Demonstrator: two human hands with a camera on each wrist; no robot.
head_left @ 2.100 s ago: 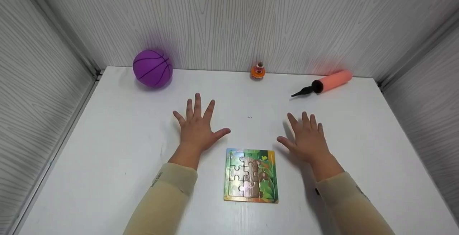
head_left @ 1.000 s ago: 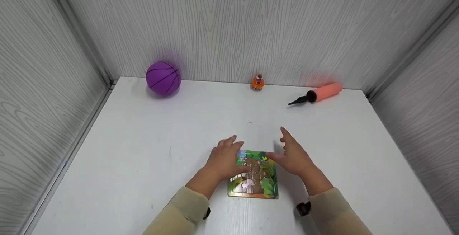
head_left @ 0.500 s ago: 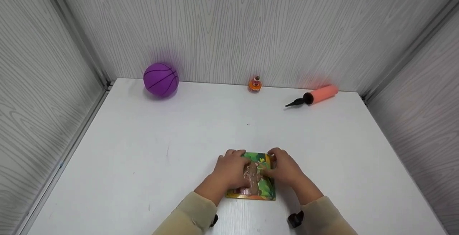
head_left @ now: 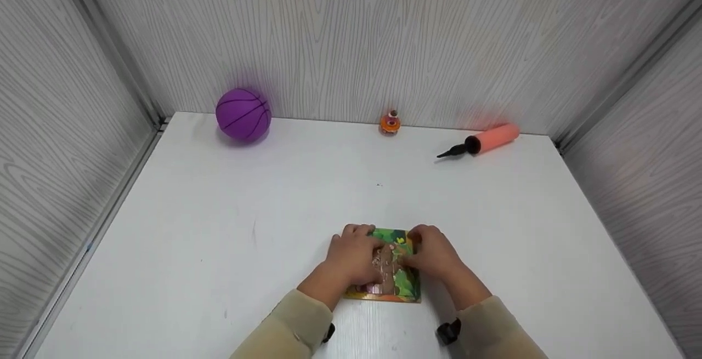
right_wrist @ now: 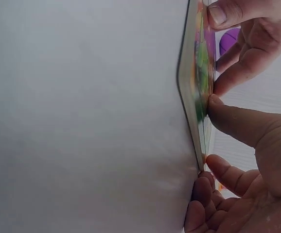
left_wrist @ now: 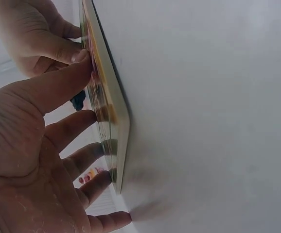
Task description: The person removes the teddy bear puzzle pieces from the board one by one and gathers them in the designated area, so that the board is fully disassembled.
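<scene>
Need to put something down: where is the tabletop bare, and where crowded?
Bare tabletop: left, in front of the purple basketball; middle, between orange figurine and jigsaw puzzle; right, in front of the coral balloon pump. Crowded: the puzzle, with left hand and right hand on it.

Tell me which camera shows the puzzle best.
The head view: the puzzle shows face-up, though the left hand and right hand cover parts. Both wrist views show it nearly edge-on, its picture a narrow strip.

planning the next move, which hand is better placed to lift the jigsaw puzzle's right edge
Probably the right hand: its thumb touches the jigsaw puzzle and its curled fingers sit at that edge. The left hand spreads across the left side, most fingertips on top.
</scene>
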